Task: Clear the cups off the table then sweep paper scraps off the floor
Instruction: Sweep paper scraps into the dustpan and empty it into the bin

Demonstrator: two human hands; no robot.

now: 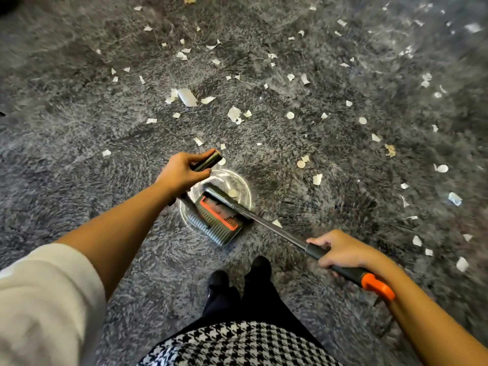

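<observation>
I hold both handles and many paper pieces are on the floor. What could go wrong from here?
1. The paper scraps lie spread wide over a shaggy-looking floor; strokes may scatter them or leave them caught.
2. The left hand grips the short handle near its tip, so the dustpan may tilt and the round scrap at its edge may slip away.
3. The right hand holds the long handle near the shoes, which may tread on scraps.

One head-worn wide-angle view, steeply downward onto carpeted floor

Floor ahead open — dustpan, perhaps, before feet.
</observation>
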